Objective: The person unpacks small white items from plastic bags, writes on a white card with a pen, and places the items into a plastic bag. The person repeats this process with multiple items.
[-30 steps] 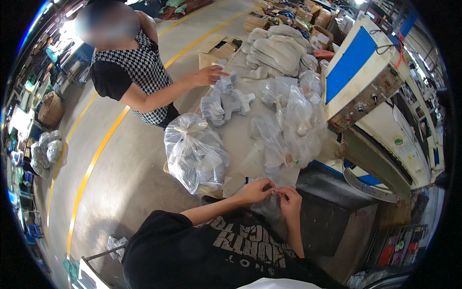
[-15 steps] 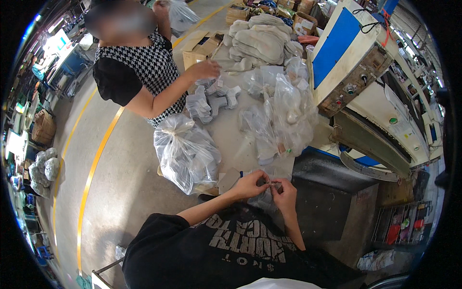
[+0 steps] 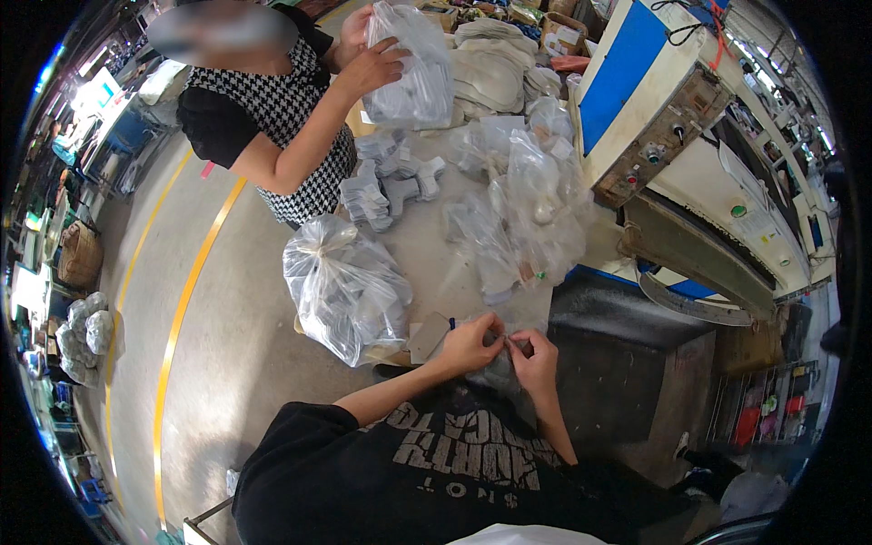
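At the near edge of the table my left hand and my right hand meet, fingertips pinched together. Between them they grip what looks like the gathered top of a clear plastic bag, which hangs below and is partly hidden by my hands. Left of my left hand lies a flat tan card-like piece beside a small dark blue item. A full, knotted clear bag of grey pieces stands further left. Beyond my hands, more clear plastic bags are heaped on the table.
Across the table a co-worker holds up a clear bag over stacked grey cut pieces. Pale sole-shaped pieces are piled at the back. To the right stands a large white-and-blue machine.
The co-worker has brought the clear bag down over the table, now with both hands on it. My hands stay together, barely shifted. At lower right, a person's legs and shoe have appeared.
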`<control>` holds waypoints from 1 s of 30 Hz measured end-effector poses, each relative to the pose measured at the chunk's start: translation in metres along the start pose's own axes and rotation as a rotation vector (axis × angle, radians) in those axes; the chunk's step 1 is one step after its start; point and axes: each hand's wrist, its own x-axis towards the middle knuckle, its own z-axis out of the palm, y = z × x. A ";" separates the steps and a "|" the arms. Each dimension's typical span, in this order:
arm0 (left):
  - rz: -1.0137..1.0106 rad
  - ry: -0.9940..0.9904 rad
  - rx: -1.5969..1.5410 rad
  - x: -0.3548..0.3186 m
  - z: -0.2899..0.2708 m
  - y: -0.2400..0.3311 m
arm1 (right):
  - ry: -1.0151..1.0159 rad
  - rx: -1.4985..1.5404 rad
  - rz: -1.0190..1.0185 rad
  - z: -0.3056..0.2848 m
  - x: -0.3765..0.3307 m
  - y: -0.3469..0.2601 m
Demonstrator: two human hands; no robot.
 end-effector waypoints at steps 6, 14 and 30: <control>0.043 0.010 0.112 -0.002 -0.001 0.009 | 0.020 -0.005 -0.049 0.001 0.001 0.000; 0.035 -0.094 0.083 0.007 0.002 -0.020 | 0.015 -0.060 0.032 0.003 0.000 0.002; -0.125 -0.266 -0.144 0.016 -0.004 -0.037 | 0.019 0.018 0.032 0.005 -0.001 0.009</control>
